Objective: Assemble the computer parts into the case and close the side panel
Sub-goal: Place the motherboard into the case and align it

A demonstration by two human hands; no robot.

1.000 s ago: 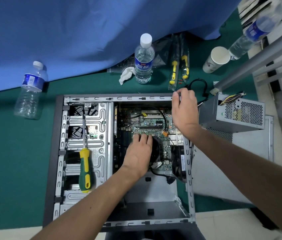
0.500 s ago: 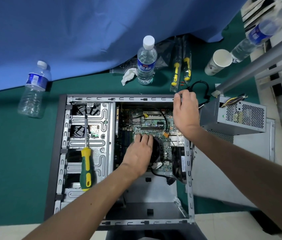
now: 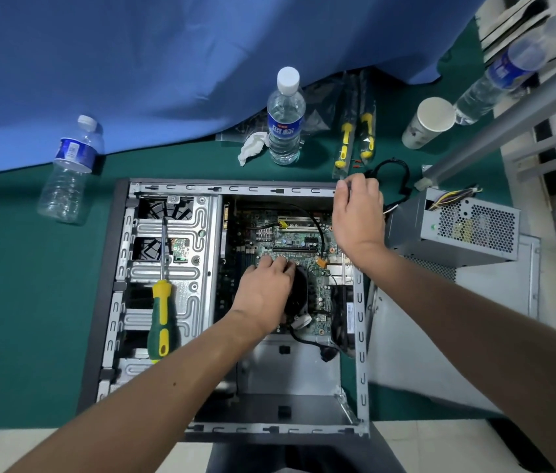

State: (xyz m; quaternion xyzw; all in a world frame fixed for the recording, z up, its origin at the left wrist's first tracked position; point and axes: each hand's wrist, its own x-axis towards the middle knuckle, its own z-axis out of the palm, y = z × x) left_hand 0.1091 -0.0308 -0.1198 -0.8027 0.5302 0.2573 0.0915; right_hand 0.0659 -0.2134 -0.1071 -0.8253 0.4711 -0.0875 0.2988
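Note:
The open computer case (image 3: 235, 189) lies on its side on the green mat, with the motherboard (image 3: 290, 240) fitted inside. My left hand (image 3: 264, 291) lies on the black cooler fan (image 3: 298, 295), its fingers curled over the fan's far edge. My right hand (image 3: 358, 216) grips the far right corner of the case frame, fingers curled over the rim. The grey power supply (image 3: 467, 230) stands outside the case to the right, on the loose side panel (image 3: 423, 353).
A green-and-yellow screwdriver (image 3: 160, 312) rests on the drive cage at left. Behind the case stand a water bottle (image 3: 285, 121), a crumpled tissue (image 3: 252, 145), packaged screwdrivers (image 3: 355, 138), a paper cup (image 3: 428, 122) and a black cable (image 3: 392, 172). Another bottle (image 3: 68, 172) lies at left.

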